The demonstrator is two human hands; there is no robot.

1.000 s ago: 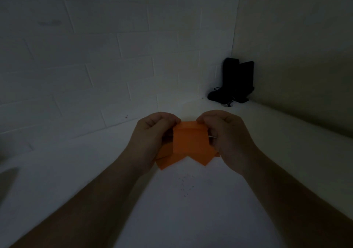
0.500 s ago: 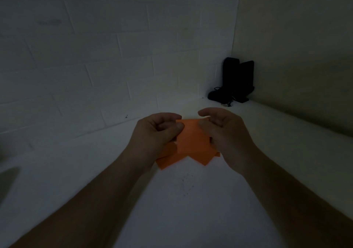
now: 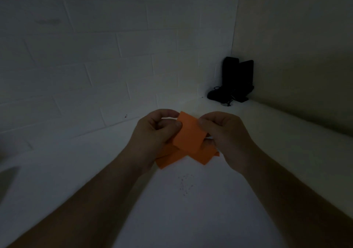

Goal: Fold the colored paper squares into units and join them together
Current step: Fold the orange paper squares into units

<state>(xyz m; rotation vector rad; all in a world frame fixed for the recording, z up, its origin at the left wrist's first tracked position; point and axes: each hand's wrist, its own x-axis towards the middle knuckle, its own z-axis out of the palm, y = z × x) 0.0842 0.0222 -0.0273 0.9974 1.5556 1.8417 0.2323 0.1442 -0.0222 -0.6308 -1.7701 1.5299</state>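
The left hand (image 3: pixel 154 131) pinches the left edge of an orange paper piece (image 3: pixel 188 135), thumb on the near face and fingers curled behind. This probably steadies the sheet so a crease can be set. The piece is held up off the white desk (image 3: pixel 191 209), just above a small pile of orange paper squares (image 3: pixel 172 158) that lie flat below and between the wrists, probably kept close for later units. The right hand (image 3: pixel 227 135) pinches the piece's right edge between thumb and forefinger, with its lower fingers tucked under the paper; this two-sided grip keeps the thin sheet taut. Far off to the right, in the corner where the walls meet, dark objects (image 3: pixel 234 81) stand on the desk, too dim to identify.

Compared with half a second ago, the held piece has tilted: its upper left corner now points up and away, and its lower edge slants down to the right. The hands have drawn slightly apart, and more of the paper's face shows. The pile has not moved.
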